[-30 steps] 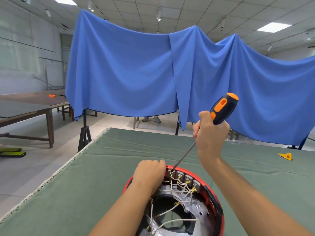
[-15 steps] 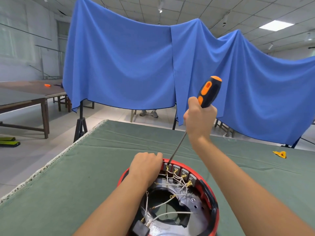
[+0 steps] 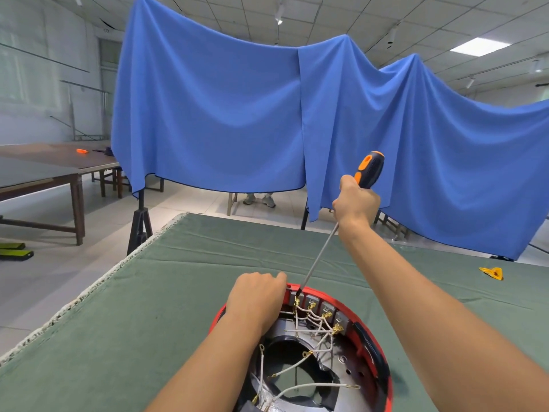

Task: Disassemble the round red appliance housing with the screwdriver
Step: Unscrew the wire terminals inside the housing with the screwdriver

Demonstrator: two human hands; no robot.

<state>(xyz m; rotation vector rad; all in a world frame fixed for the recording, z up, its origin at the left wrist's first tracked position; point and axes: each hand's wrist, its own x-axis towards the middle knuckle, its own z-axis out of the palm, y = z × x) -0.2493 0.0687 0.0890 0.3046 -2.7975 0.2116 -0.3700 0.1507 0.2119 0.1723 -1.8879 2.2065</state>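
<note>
The round red appliance housing (image 3: 372,346) lies open side up at the near edge of the green-covered table (image 3: 148,322). Inside it I see white wires with brass terminals and a metal plate. My left hand (image 3: 257,295) grips the housing's far left rim. My right hand (image 3: 355,203) holds the black-and-orange handle of a long screwdriver (image 3: 368,169). Its shaft slants down to the left, and the tip sits at a brass terminal just inside the far rim, beside my left hand.
A small yellow piece (image 3: 491,272) lies on the table at the far right. A blue cloth (image 3: 267,120) hangs as a screen behind the table. Brown tables (image 3: 44,173) stand at the left, and a black stand (image 3: 139,224) is off the table's left corner.
The view has shifted, so the housing and both hands sit differently in frame. My right hand still holds the screwdriver tip at the far rim. My left hand keeps its grip on the rim.
</note>
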